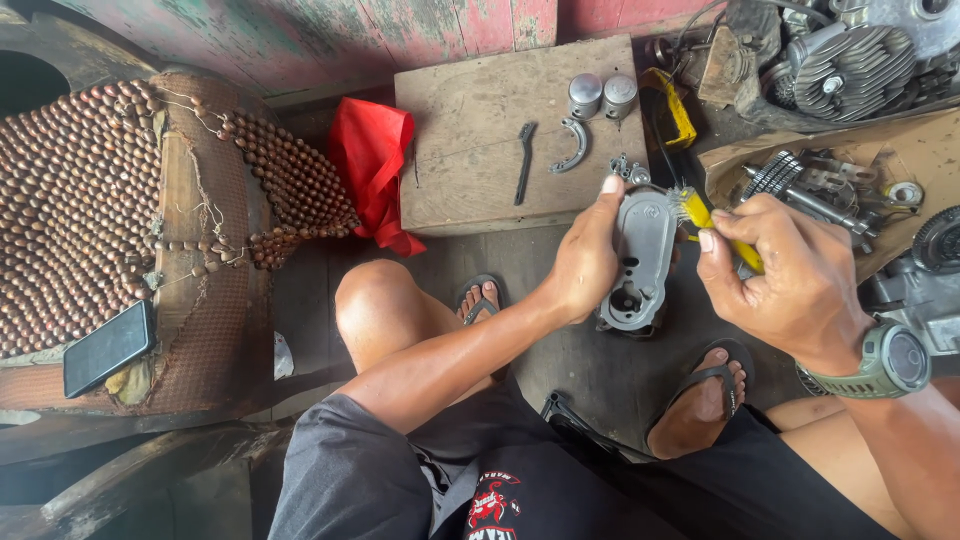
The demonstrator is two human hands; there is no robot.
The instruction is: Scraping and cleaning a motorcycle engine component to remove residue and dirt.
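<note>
1. Holding a grey metal cover (642, 258) just right of the middle of the frame, the left hand (585, 262) is closed on its left edge, with the thumb stretched up along the top rim.
2. This cover is long and oval, narrow at the top and wider at the bottom, with a flat dull grey face, a few small holes and a round opening near its lower end. It stands almost upright in the air, above the dark floor between the two feet.
3. At the right, the right hand (790, 275) is clamped on a yellow brush (712, 222); the bristles touch the upper right edge of the cover.
4. A green wristwatch (880, 362) sits on the right wrist.
5. Behind the cover, in the upper middle, lies a wooden board (470, 150) with two small metal pistons (601, 95), a curved metal piece (573, 148) and a thin black tool (524, 162); its front edge is just beside the cover's top.
6. At the upper right, a sheet of cardboard (915, 155) with gears and other engine parts is close to the right hand.
7. A red cloth (375, 165) hangs left of the board.
8. Open floor shows below the cover, between the sandals.
</note>
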